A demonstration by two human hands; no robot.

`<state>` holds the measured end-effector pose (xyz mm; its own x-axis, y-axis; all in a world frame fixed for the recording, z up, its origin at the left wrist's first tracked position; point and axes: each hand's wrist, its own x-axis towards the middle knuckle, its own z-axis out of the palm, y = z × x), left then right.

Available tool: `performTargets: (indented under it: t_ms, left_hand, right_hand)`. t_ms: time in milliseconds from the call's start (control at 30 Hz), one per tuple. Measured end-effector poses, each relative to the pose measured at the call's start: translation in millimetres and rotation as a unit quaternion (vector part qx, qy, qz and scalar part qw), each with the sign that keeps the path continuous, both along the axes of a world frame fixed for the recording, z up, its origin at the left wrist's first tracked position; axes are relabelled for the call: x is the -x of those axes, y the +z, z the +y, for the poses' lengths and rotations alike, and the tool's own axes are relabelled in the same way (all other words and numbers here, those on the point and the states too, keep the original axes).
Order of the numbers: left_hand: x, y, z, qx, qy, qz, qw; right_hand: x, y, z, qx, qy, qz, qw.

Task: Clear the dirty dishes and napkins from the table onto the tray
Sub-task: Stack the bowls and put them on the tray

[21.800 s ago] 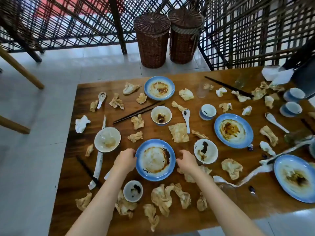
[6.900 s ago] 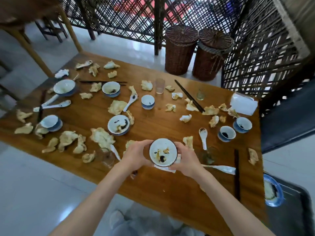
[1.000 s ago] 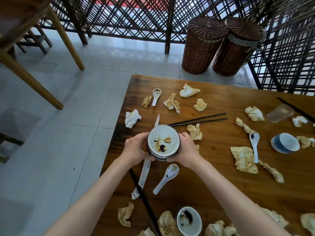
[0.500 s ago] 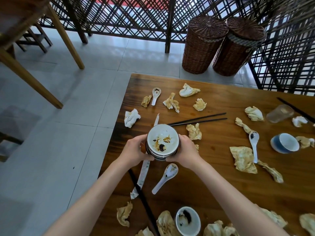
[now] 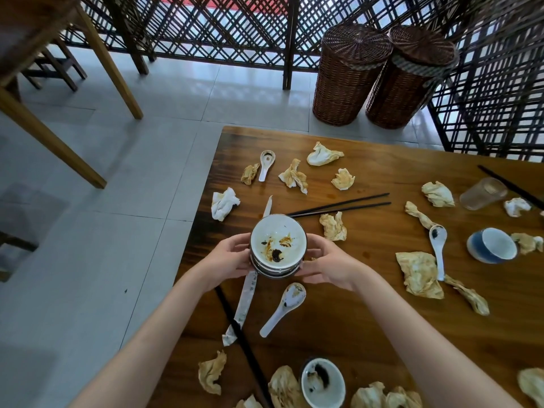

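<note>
Bowls (image 5: 278, 248), stacked and smeared with sauce, sit at the centre of the frame, gripped from both sides: the left hand (image 5: 228, 260) curls round the left of the stack, the right hand (image 5: 329, 265) round the right. Whether the stack rests on the table (image 5: 368, 334) or is held just above it cannot be told. No tray is in view.

By the look of things, much of the clearing is left. Crumpled napkins (image 5: 419, 273) lie scattered across the whole table, from the upper middle to the bottom edge. Three spoons are still out: one at the upper middle (image 5: 266, 161), one just below the stack (image 5: 284, 307), one at right (image 5: 438, 245) lying partly on a napkin. Chopsticks (image 5: 338, 206) lie just right of the stack, another dark stick (image 5: 241, 340) runs toward the bottom edge, and a paper sleeve (image 5: 245, 301) lies across it.

As for containers, the top bowl of the stack holds only brown and black sauce smears. A small cup (image 5: 322, 382) at the bottom edge carries a dark stain inside. A blue cup (image 5: 491, 245) at right looks empty, and a clear glass (image 5: 482, 192) at upper right lies tipped on its side.
</note>
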<state>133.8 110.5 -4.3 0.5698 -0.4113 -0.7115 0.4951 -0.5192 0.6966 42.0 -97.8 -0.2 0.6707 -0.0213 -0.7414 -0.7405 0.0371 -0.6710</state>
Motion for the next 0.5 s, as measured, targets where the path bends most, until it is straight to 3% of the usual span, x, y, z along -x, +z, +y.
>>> performTargets:
  t_ms: [500]
  left_hand:
    - [-3.7,-3.3,0.7,0.015,-0.031,0.024,0.999]
  right_hand:
    - [-5.4,-8.5,3.7,0.003,-0.033,0.005,0.999]
